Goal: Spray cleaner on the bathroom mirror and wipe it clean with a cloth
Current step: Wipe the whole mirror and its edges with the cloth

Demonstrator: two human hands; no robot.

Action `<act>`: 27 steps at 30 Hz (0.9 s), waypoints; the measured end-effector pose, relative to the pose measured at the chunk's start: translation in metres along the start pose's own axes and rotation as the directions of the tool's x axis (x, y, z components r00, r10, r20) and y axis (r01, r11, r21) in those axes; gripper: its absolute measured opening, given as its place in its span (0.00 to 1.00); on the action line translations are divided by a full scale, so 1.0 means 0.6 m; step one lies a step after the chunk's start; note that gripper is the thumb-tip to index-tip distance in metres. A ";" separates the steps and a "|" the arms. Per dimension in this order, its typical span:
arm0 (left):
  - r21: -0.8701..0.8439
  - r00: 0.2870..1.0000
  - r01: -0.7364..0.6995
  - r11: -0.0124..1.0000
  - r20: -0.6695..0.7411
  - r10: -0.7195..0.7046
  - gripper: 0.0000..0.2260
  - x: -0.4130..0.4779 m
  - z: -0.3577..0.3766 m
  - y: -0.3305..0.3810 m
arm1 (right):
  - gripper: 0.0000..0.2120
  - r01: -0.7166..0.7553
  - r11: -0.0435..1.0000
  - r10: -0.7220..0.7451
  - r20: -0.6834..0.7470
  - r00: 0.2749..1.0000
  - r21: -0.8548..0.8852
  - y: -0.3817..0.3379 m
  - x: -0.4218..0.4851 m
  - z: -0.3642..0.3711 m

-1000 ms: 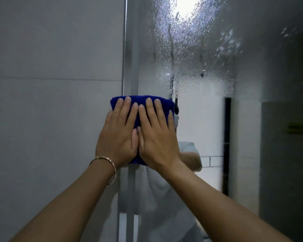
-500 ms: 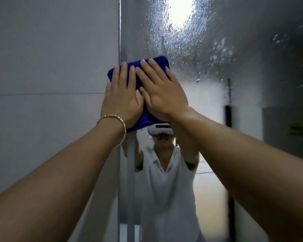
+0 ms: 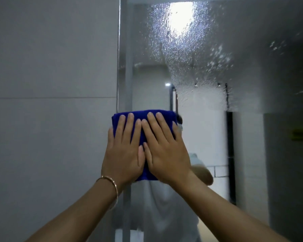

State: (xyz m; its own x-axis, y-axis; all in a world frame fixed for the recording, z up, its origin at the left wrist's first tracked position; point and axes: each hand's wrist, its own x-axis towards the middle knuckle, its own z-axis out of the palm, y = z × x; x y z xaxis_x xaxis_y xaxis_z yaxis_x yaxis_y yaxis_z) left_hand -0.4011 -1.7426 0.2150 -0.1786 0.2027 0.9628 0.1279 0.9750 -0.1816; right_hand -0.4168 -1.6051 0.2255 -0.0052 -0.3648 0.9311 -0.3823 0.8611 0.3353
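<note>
Cloth point(image 3: 141, 114), plush blue folded rectangle, left hand point(image 3: 124, 155) and right hand point(image 3: 166, 154) pressing flat-fingered, mirror point(image 3: 252, 55) droplet-beaded

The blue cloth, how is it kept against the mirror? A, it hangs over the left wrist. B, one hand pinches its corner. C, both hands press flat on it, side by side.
C: the left hand and right hand lie side by side with straight fingers on the blue cloth, pressing it to the mirror.
</note>
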 end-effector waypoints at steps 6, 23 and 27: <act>0.048 0.993 -0.078 0.996 0.096 0.073 0.29 0.035 -0.015 -0.003 | 0.27 0.042 0.999 -0.042 0.031 0.999 0.002 0.020 0.019 -0.008; 0.000 0.996 -0.083 0.997 -0.022 0.083 0.27 0.057 0.021 0.128 | 0.26 -0.081 0.995 0.080 -0.015 0.997 -0.059 0.121 -0.039 -0.046; 0.048 0.994 -0.107 0.993 0.035 0.105 0.27 0.024 0.031 0.159 | 0.26 -0.017 0.997 0.020 0.038 0.999 -0.069 0.136 -0.090 -0.051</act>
State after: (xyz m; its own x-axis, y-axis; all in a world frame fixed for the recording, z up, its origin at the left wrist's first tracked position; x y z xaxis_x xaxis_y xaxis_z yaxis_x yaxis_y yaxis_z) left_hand -0.4096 -1.6451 0.2076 -0.1982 0.3071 0.9308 0.0992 0.9510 -0.2927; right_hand -0.4192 -1.5041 0.2068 -0.0480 -0.3612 0.9312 -0.3171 0.8896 0.3287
